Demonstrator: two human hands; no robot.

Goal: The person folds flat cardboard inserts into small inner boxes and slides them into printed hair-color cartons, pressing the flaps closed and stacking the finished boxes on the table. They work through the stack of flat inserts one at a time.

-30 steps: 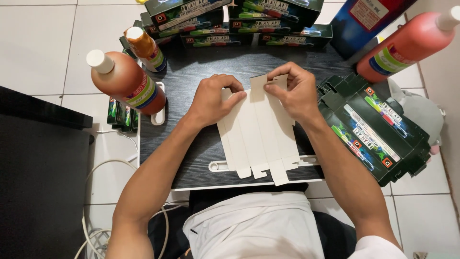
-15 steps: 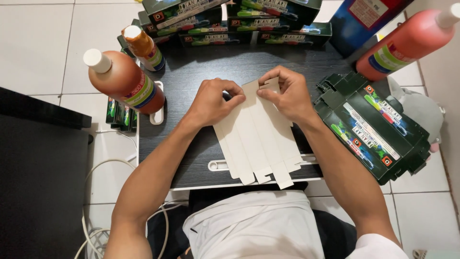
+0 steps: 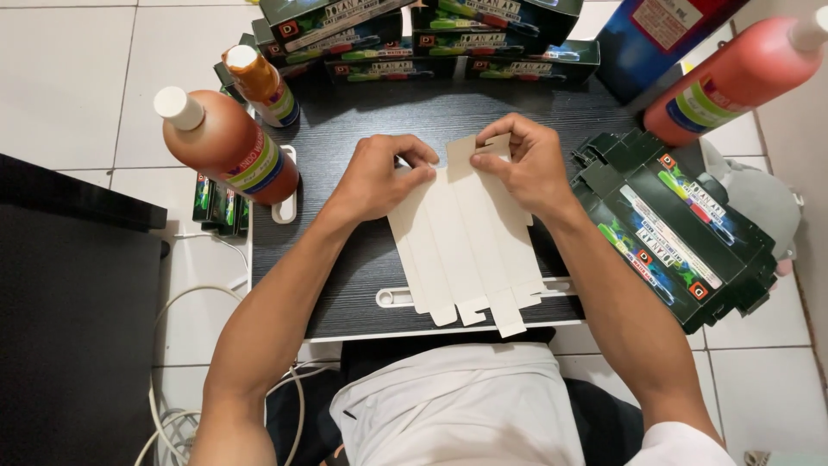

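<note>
We pinch the flat carton blank (image 3: 466, 242) with left hand (image 3: 375, 177) and right hand (image 3: 526, 164), fingers closed on its top flaps, creasing squarely along the scored lines.

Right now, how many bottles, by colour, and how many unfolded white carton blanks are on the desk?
Red-brown bottle: 1
Orange bottle: 1
Red bottle: 1
White carton blank, under left hand and right hand: 1
Total: 4
</note>
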